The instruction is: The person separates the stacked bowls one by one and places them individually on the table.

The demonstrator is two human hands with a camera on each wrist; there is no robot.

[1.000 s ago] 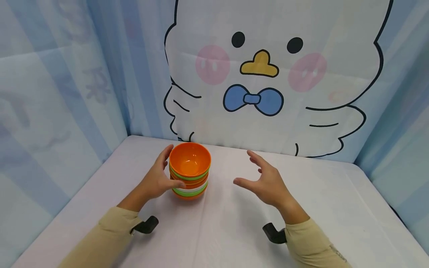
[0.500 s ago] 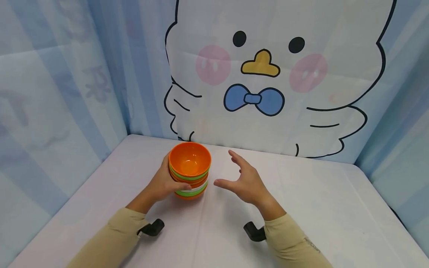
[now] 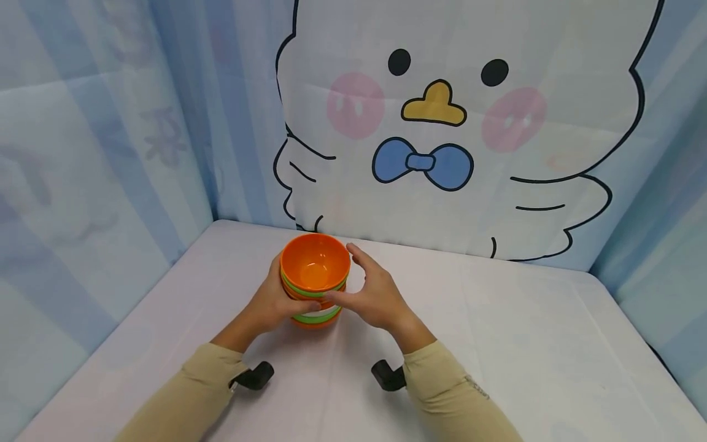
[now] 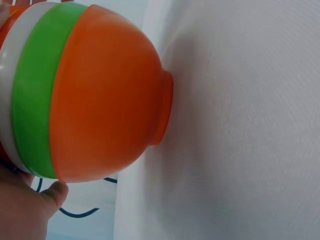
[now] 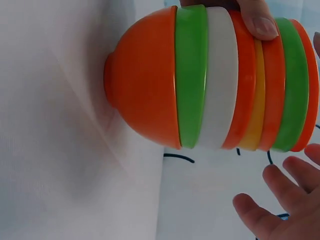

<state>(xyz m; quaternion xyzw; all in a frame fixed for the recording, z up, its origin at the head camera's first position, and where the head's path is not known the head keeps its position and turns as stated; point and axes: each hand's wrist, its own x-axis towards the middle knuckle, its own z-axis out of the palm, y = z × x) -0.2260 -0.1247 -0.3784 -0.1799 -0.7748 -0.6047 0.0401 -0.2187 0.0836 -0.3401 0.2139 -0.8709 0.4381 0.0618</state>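
With the left hand [image 3: 270,302] gripping the nested bowl stack [image 3: 315,279] and the right hand [image 3: 374,299] spread just beside it, the two-handed hold seems half made, the stack apparently unlifted between them on the worktop [image 3: 530,331].

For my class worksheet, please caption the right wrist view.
Stacked orange, green, white and yellow bowls, left thumb against them, right hand alongside.

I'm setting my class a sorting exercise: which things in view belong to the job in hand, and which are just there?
Part of the job:
- stack of nested bowls
- left hand, gripping the stack
- right hand, at the stack's right side, fingers spread

Just there:
- white-covered table
- cartoon backdrop
- blue side curtain
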